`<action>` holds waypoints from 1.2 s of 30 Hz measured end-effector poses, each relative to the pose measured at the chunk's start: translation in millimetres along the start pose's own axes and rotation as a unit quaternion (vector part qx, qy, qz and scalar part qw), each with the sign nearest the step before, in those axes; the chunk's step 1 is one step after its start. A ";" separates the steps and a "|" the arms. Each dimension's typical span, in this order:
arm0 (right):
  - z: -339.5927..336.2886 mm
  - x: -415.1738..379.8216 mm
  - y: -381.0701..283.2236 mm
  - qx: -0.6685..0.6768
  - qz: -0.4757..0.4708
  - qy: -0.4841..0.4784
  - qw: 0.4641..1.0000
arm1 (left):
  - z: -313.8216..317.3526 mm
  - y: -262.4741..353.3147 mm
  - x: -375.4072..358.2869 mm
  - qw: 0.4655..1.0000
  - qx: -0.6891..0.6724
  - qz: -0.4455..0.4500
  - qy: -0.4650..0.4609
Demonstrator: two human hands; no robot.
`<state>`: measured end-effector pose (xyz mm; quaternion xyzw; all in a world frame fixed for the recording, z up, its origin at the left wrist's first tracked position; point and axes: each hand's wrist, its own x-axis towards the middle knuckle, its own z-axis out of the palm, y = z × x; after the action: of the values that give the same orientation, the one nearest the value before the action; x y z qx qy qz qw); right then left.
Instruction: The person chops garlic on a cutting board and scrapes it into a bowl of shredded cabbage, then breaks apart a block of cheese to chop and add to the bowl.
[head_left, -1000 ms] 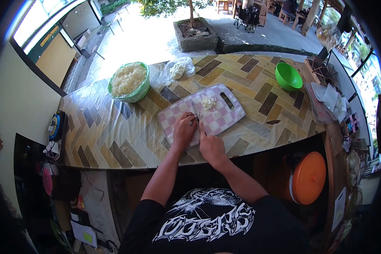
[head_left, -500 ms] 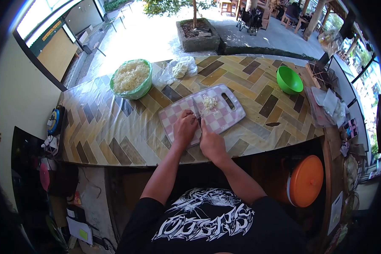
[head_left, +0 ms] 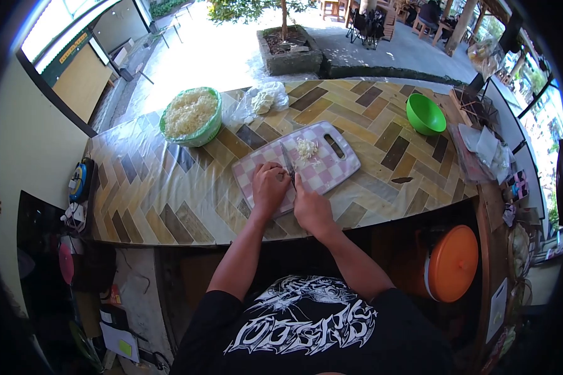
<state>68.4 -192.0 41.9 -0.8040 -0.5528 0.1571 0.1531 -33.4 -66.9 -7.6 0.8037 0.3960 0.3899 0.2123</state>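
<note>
A pink-and-white checked cutting board (head_left: 341,169) lies at a slant on the table in front of me. My right hand (head_left: 313,211) is wrapped round the handle of a knife (head_left: 286,158), its blade pointing away from me over the board. Just left of the blade, my left hand (head_left: 269,190) has its fingers curled down on the board; what they hold is hidden beneath them. A small heap of finely chopped pale food (head_left: 306,150) sits right of the blade, near the board's handle slot.
A green-rimmed basket of pale shredded food (head_left: 192,115) stands at the back left, beside a plastic bag with white contents (head_left: 264,102). At the back right is a green bowl (head_left: 426,115). Plastic packets (head_left: 481,147) lie along the right edge. An orange lidded container (head_left: 453,262) stands below the tabletop.
The view has shifted slightly. My left fingers sit a little further left of the blade than before. The right hand still grips the knife in nearly the same place.
</note>
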 end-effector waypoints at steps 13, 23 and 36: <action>0.6 -4.6 -3.8 -0.018 0.002 -0.027 0.999 | -2.3 2.0 0.2 0.999 -0.013 -0.030 -0.012; -27.5 -11.7 -9.7 -0.051 -0.024 -0.048 0.997 | -0.4 1.7 -1.1 1.000 -0.008 -0.023 -0.010; 8.3 16.5 4.5 -0.019 -0.042 0.017 0.999 | -7.3 -4.3 4.3 0.988 -0.109 -0.108 -0.034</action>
<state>74.3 -177.4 31.2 -0.7855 -0.5861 0.1266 0.1532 -39.6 -60.6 -4.0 0.7413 0.4281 0.3781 0.3526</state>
